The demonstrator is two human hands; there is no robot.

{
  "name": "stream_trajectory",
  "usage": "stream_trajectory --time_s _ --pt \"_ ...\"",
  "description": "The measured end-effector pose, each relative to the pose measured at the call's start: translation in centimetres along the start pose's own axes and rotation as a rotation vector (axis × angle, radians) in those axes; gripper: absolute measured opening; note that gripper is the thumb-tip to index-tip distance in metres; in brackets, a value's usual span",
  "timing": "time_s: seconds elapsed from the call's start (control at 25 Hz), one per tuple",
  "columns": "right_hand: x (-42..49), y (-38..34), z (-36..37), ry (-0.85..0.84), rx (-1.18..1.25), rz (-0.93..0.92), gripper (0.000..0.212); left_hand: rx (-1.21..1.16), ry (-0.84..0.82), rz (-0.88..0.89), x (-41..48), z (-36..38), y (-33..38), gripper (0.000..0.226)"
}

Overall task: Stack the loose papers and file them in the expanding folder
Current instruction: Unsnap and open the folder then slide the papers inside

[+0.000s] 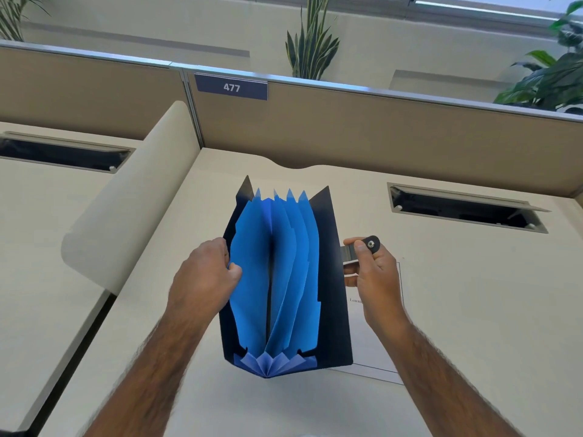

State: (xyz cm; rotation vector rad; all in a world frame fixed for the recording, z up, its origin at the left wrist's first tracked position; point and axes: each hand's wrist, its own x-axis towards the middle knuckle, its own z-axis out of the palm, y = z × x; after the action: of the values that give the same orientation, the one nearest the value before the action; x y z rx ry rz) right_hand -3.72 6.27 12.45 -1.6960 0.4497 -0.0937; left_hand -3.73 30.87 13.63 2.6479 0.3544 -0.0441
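Head view, single frame. Expanding folder [284, 279] held up over the desk [473, 294], mouth toward the camera, dark covers spread and the blue pockets [274, 263] fanned open. No sheet visible in any pocket.

Left hand [205, 272]: fingers curled around the edge of the left cover, thumb pressed on the nearest blue divider. Closed on the folder.

Right hand [372, 269]: pinching the strap tab [370, 244] of the right cover, thumb beside the metal snap, lower fingers behind the cover edge. Also closed on the folder. The two hands are well apart, one at each cover, pulling the accordion wide.

Papers [378, 326]: white sheets lying flat on the desk, to the right of and partly under the folder and right forearm. A line of print shows near the right wrist. Edges look roughly aligned, so stacking is judged done or nearly so; number of sheets cannot be told.

Background: partition [378, 127] with a "477" plate [231, 87], cable slot [467, 206] in the desk, plants behind.

Progress, as judged: folder open and ready; stack not yet picked up. Left to do: free one hand, lift the stack, slide it into a pocket, close and snap the strap.
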Motion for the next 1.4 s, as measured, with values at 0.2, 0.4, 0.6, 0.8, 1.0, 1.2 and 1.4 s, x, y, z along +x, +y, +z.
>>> stream_trajectory --time_s 0.2,0.4,0.6,0.8,1.0,1.2,1.4 --pt "-0.3 0.0 0.4 -0.044 0.018 -0.015 0.024 -0.028 -0.024 0.146 -0.7 0.3 0.2 0.058" --pt "-0.8 -0.5 1.1 -0.129 0.030 -0.062 0.026 0.013 -0.066 0.201 -1.1 0.4 1.8 0.048" --pt "-1.0 -0.6 1.7 -0.134 0.042 -0.101 0.026 -0.013 -0.168 0.031 -2.2 0.3 4.2 0.073" --pt "-0.8 -0.4 1.6 -0.123 0.013 -0.130 0.024 -0.006 -0.057 0.072 -2.2 1.4 4.4 0.017" --pt "-0.1 0.1 0.1 0.014 -0.018 -0.093 0.024 -0.029 0.051 0.001 -1.5 0.9 2.3 0.014" --pt "0.1 0.9 -0.8 -0.057 -0.035 -0.114 0.015 -0.159 -0.017 0.111 -1.5 0.9 0.8 0.057" --pt "0.6 1.3 -0.9 -0.176 -0.036 -0.276 0.029 -0.186 -0.148 0.238 -2.0 1.8 2.6 0.082"
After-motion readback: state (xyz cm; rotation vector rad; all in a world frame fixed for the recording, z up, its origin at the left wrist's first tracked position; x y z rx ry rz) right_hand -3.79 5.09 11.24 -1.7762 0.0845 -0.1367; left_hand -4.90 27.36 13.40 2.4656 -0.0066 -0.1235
